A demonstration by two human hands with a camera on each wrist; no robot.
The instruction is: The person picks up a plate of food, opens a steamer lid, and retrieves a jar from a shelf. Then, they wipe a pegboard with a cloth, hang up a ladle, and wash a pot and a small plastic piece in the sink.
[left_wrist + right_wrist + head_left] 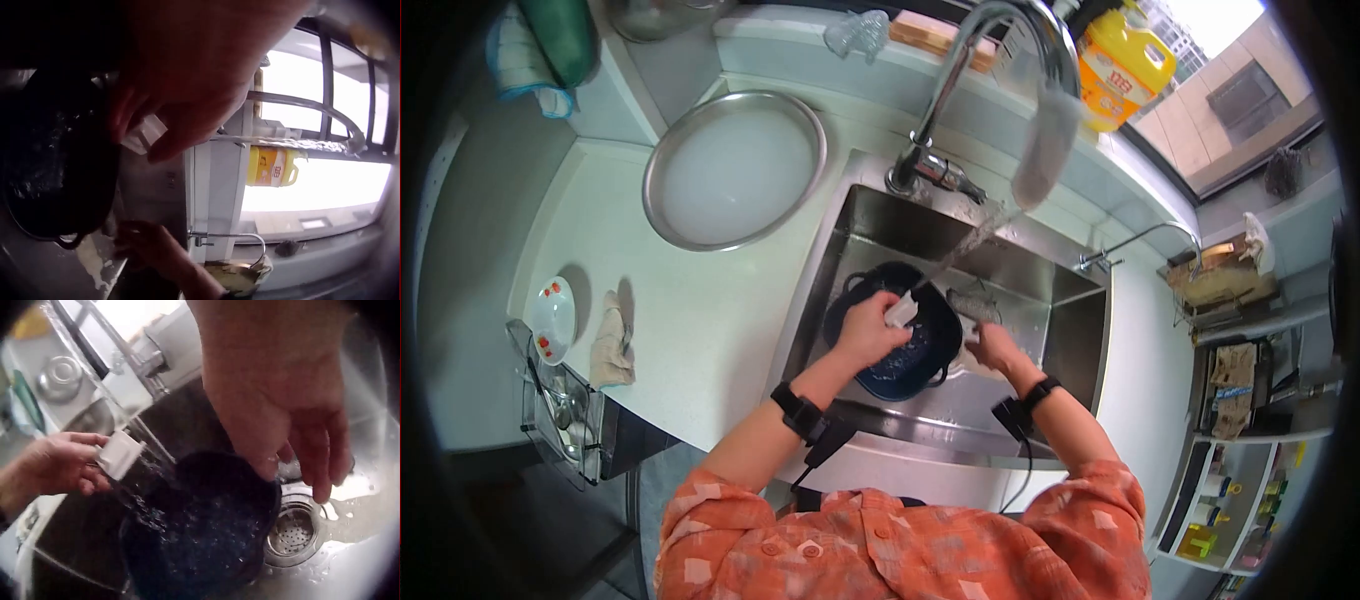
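Observation:
Thumb and fingers of my left hand [870, 333] pinch a small white plastic piece [901, 311] over the dark blue pot [937, 325], which stands in the steel sink [1040, 335]. Running water from the faucet comes down at the piece and into the pot; the right wrist view shows it splashing off. My right hand [993, 345] hangs at the pot's right side, fingers pointing down and loosely bent. In the right wrist view its thumb overlaps the pot's rim, and the fingers are above the drain strainer [294, 531].
A tall faucet [948, 85] arches over the sink. Left on the counter stands a metal basin [821, 150] of cloudy liquid, with a flowered bowl [553, 320] and a cloth [612, 345] farther left. A yellow jug [1122, 65] and a small tap [1145, 240] are right.

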